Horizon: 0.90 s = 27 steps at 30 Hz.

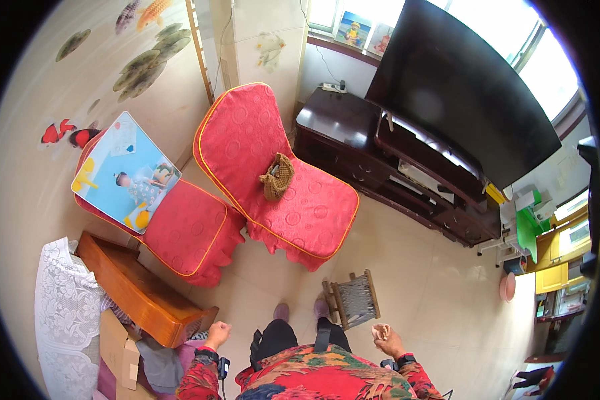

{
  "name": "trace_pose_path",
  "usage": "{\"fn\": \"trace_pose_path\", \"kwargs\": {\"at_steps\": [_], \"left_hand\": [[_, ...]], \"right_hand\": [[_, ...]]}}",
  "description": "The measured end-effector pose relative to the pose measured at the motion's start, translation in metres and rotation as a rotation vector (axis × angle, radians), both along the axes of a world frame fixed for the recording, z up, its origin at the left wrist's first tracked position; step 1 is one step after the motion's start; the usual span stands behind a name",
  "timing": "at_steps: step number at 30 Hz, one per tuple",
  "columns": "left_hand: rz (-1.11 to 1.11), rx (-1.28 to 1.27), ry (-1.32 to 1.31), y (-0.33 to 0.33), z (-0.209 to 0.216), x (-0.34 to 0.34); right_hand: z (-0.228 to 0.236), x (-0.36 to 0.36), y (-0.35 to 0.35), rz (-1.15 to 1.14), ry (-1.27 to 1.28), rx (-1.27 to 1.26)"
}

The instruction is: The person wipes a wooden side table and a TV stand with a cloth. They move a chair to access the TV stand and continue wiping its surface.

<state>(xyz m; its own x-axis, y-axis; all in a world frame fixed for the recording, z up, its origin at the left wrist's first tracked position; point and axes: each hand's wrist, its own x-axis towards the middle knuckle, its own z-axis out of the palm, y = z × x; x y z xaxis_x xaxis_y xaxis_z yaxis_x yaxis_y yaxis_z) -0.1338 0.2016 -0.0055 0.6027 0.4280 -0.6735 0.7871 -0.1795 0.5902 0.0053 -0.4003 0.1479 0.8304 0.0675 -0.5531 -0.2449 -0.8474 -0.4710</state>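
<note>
My left hand (218, 335) is closed in a loose fist beside the wooden drawer-like box, with nothing showing in it. The fingers of my right hand (388, 341) are curled in, with a pale patch at the fingertips; whether that is a held thing I cannot make out. Just beyond the right hand, a small folding stool (355, 300) with wooden bars and a woven grey seat stands on the floor, close to my shoes. Neither hand touches it. A brown woven bag (277, 177) rests on the red-covered chair (307, 207) ahead.
Left of that chair, a second red-covered chair (183, 230) carries a blue photo panel (127, 175). The orange-brown wooden box (137, 287), a cardboard box (118, 350) and white lace cloth (67, 313) crowd my left. A dark cabinet (337, 120) with a large television (463, 87) lines the far right.
</note>
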Motion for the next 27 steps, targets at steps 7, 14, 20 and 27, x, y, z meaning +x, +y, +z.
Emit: {"fn": "trace_pose_path", "kwargs": {"at_steps": [7,14,20,27], "left_hand": [[0.060,0.004,0.061,-0.031,0.008,0.026],[0.154,0.107,-0.096,-0.055,0.056,0.138],[0.081,0.578,-0.403,-0.001,0.150,0.278],[0.208,0.925,-0.449,0.159,0.243,0.480]], "right_hand": [[-0.013,0.063,-0.048,0.106,0.008,-0.081],[-0.072,0.190,-0.105,-0.117,0.084,-0.090],[-0.157,0.298,-0.057,-0.794,0.359,0.883],[-0.213,0.345,0.081,-0.983,0.552,1.312]]}}
